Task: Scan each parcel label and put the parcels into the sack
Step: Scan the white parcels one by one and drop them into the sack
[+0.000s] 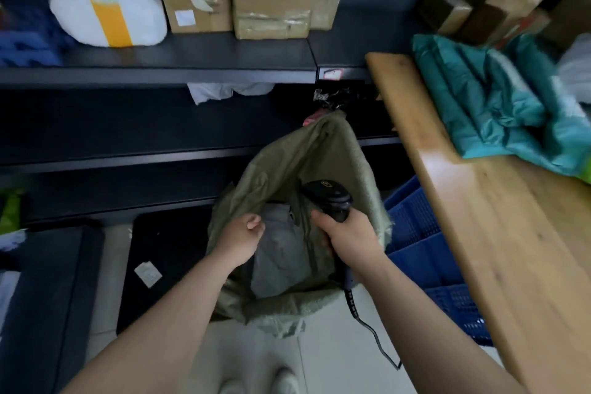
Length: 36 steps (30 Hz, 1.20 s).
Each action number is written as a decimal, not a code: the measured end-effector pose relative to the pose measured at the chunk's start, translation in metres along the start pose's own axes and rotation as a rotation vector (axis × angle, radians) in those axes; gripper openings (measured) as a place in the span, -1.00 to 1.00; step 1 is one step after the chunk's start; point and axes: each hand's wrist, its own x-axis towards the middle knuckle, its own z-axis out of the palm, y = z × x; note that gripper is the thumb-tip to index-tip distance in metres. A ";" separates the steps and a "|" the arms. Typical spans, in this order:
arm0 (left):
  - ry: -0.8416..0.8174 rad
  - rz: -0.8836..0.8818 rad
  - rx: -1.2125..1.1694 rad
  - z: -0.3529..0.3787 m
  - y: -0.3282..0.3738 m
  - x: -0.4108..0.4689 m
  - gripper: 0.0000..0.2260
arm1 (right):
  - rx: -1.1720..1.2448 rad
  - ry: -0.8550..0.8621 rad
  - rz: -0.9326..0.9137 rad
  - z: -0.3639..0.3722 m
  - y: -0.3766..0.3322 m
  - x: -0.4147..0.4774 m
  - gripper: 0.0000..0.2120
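Sack (319,153) is standing open, a grey parcel (278,253) lying inside. Left hand (241,238) is hovering over its mouth, loosely curled, holding nothing; right hand (350,241) is gripping the scanner (329,197). Teal parcels (499,99) are lying on the surface (479,217).

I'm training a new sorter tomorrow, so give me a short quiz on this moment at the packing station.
1. True or false: the right hand holds the scanner.
2. Where do the teal parcels lie? A on the wooden table; B on a chair; C in a drawer.
3. Fill in: a grey parcel already lies in the ____.
Key: 1 true; 2 A; 3 sack.
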 end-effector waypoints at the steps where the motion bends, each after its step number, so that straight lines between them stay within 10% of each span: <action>1: -0.016 0.042 0.026 -0.007 0.015 -0.015 -0.79 | 0.007 0.014 -0.010 -0.009 -0.007 -0.014 -0.76; 20: -0.067 1.120 0.995 0.107 0.264 -0.259 -0.67 | 0.166 0.614 -0.071 -0.291 0.018 -0.275 -0.83; 36: -0.012 1.201 0.944 0.404 0.418 -0.294 -0.62 | 0.223 0.705 -0.096 -0.612 0.104 -0.248 -0.86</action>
